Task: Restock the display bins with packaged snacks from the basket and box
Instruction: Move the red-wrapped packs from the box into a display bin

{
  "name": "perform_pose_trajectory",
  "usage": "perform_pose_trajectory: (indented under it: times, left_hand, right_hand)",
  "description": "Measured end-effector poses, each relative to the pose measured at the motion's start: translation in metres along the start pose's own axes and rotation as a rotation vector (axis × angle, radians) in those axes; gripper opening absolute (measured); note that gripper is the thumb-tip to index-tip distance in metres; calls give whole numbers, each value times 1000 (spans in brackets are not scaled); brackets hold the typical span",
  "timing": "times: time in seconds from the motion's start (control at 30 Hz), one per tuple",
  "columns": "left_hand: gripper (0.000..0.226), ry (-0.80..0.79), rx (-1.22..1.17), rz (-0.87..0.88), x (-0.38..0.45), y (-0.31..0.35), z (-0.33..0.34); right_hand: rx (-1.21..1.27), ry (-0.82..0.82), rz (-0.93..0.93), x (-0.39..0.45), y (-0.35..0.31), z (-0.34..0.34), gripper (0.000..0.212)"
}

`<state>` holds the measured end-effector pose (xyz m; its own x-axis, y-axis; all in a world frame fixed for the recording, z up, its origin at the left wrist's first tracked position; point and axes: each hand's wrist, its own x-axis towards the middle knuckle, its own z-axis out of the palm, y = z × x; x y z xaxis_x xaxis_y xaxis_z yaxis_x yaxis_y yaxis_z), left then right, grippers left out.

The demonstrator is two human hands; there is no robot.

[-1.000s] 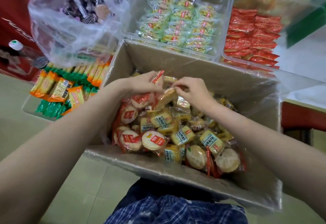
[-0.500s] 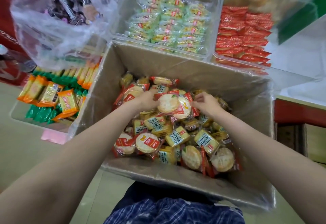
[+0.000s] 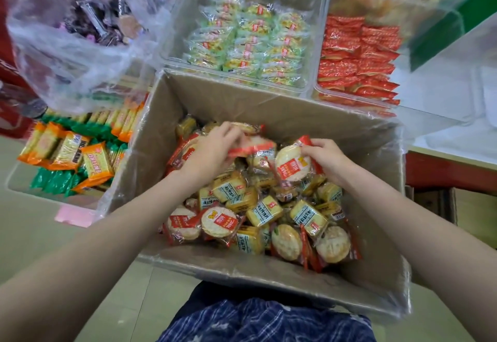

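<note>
A cardboard box (image 3: 269, 99) sits on my lap, full of several wrapped snacks: round rice crackers in red wrappers and yellow square packs (image 3: 265, 211). My left hand (image 3: 212, 150) is inside the box and grips a red-edged cracker pack (image 3: 252, 146) by its side. My right hand (image 3: 328, 157) pinches a round rice cracker pack (image 3: 291, 164) at its upper right corner. Both packs are held just above the pile.
Clear display bins stand beyond the box: one with green-yellow packs (image 3: 250, 43), one with red packs (image 3: 357, 59), and at the left one with orange and green packs (image 3: 72, 153). A clear plastic bag of dark purple candies (image 3: 94, 18) hangs at the upper left.
Both hands moved apart a little; the left now grips a red-edged pack on its own while the right keeps a round cracker pack. The camera view moved closer.
</note>
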<state>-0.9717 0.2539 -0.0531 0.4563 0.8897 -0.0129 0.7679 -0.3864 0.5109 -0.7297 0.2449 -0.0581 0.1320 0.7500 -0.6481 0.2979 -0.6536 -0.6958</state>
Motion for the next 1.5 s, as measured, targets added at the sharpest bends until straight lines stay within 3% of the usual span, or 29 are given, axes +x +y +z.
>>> perform_pose_trajectory:
  times: [0.07, 0.1, 0.13, 0.2, 0.27, 0.37, 0.47, 0.53, 0.63, 0.73, 0.8, 0.87, 0.9, 1.0, 1.1, 1.23, 1.37, 1.43, 1.5]
  left_hand:
    - [43, -347, 361, 182, -8, -6, 8]
    - [47, -507, 463, 185, -10, -11, 14]
    - [47, -611, 462, 144, -10, -13, 17]
    - [44, -682, 194, -29, -10, -15, 17]
    - [38, -658, -70, -200, -8, -15, 16]
    - [22, -481, -240, -354, -7, -18, 19]
    - [22, -397, -395, -548, -10, -15, 21]
    - [18, -351, -636, -662, -11, -10, 19]
    - [17, -314, -881, -667, -14, 2, 11]
    - [20, -329, -700, -482, -16, 0, 1]
    - [26, -163, -419, -393, -16, -9, -7]
    - [42, 70, -38, -406, -17, -21, -15]
    - [50, 100, 113, -453, -17, -25, -18]
    - [48, -56, 257, -605, -17, -35, -17]
    - [32, -136, 257, -552, -14, -38, -21]
    - [24, 29, 101, -487, -9, -35, -36]
    - [6, 177, -623, -671, -7, -22, -37]
    - [10, 142, -911, -731, -10, -9, -27]
    - [13, -15, -842, -683, -13, 0, -14]
  right_hand:
    - [-182, 25, -52, 1, 0, -6, 21]
    - [-290, 16, -82, 0, 0, -7, 21]
    - [-370, -6, -104, -1, -2, -7, 20]
    - [-385, -54, -102, -3, -4, -5, 14]
    - [-283, -51, -52, -2, -2, -2, 17]
    - [-44, -39, 25, -3, 2, 1, 16]
    - [247, -152, 100, -11, 2, 8, 21]
    - [338, -236, 154, -14, 5, 17, 29]
    - [364, -312, 189, -18, 2, 36, 28]
    - [341, -357, 115, -18, -10, 49, 18]
    - [189, -245, 0, -13, -19, 52, 17]
    - [15, -127, -124, -10, -29, 49, 30]
    - [-63, -97, -174, -9, -32, 47, 37]
    - [-177, -125, -222, -8, -39, 43, 46]
    - [-151, -198, -155, -8, -38, 42, 75]
    - [234, -351, 1, -14, -32, 41, 46]
    - [589, -458, 69, -14, -26, 44, 36]
    - [622, -499, 77, -15, -27, 47, 37]
    - [557, -500, 68, -15, -26, 48, 38]
